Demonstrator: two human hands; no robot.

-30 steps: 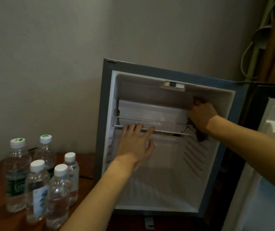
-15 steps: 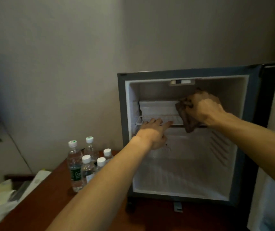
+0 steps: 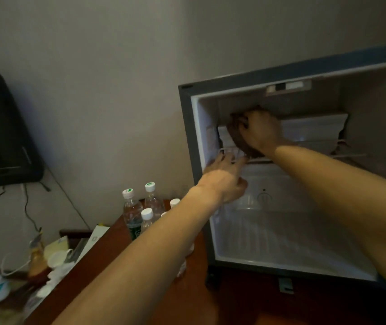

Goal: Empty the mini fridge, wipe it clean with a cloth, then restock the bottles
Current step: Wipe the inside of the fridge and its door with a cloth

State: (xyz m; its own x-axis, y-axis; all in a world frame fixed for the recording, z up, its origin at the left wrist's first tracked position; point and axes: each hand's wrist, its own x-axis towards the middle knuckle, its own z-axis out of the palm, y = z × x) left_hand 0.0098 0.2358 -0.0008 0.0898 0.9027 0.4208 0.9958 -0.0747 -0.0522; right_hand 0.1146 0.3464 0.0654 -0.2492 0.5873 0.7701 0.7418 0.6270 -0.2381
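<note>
At centre right of the frame the mini fridge (image 3: pixel 187 127) stands open on the counter (image 3: pixel 234 301); the right hand (image 3: pixel 261 131) presses a dark cloth (image 3: pixel 240 139), fingers curled on it, against the upper left interior. The left hand (image 3: pixel 224 181), its grip loose and fingers straight, touches the wire shelf (image 3: pixel 228 151); the bottles (image 3: pixel 132 212) stand at lower centre, left of the fridge.

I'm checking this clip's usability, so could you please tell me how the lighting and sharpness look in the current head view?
Head view: dim room light, with the mini fridge interior the brightest area; the left hand and right hand with its cloth look soft from motion blur; the bottles stay readable; wide-angle bending tilts the fridge frame.
</note>
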